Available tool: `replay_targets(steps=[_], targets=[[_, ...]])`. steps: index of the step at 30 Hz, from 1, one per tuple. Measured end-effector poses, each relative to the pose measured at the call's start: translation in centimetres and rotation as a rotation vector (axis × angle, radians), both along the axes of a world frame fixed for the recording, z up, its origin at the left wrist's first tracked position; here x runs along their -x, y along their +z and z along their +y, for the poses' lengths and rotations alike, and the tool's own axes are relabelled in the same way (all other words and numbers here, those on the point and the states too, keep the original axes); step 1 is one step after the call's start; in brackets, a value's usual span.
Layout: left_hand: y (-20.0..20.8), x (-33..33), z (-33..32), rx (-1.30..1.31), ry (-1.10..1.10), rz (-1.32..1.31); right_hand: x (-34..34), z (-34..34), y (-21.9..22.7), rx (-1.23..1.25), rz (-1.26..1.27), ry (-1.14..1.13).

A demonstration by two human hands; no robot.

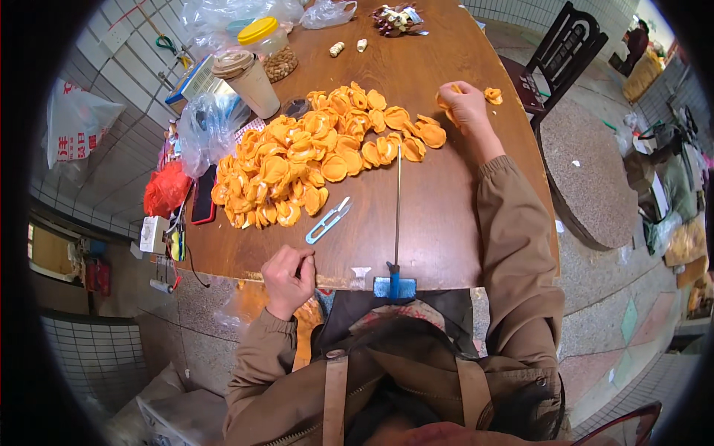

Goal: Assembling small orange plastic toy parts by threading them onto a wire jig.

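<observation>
A heap of cupped orange cloth petals [275,171] covers the left middle of the table, trailing off to the right. Beyond its right end, my right hand [465,108] is closed, with an orange petal [448,95] at its fingertips. Just right of that hand lies a small orange piece [492,96]. My left hand [288,276] rests at the near table edge with curled fingers; whatever it may hold is hidden. Light blue thread snips [329,221] lie just beyond it. A thin upright metal rod [399,201] rises from a blue clamp [394,287] at the near edge.
On the wooden table [439,215] stand a lidded cup [253,85] and a yellow-lidded jar [277,56]. A phone [204,195] lies left of the heap. Two small pale rolls [337,49] and a dark bundle [399,20] sit at the back. A chair [554,63] stands right.
</observation>
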State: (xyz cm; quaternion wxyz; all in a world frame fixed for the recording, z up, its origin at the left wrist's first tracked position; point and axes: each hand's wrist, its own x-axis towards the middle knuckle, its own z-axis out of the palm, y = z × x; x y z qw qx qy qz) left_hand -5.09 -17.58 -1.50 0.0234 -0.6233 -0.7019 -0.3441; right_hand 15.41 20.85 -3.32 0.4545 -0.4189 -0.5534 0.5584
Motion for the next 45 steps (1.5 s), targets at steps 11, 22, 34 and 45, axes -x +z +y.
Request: replay_targets(steps=[11,22,34,45], targets=[[3.3,-3.7,6.0,0.049,-0.203,-0.443,-3.5,-12.5,1.2,0.549,0.550,0.149],[-0.2,-7.8,17.0,0.245,-0.395,-0.941,-3.0,-15.9,1.1,0.379,0.461,0.315],[-0.2,-6.7,17.1,0.187,-0.329,-1.542,-5.0,-15.5,2.5,0.132,0.270,0.172],[0.9,-7.7,16.7,0.254,-0.483,-1.549,-3.6,-16.0,1.6,-0.509,-0.214,0.232]])
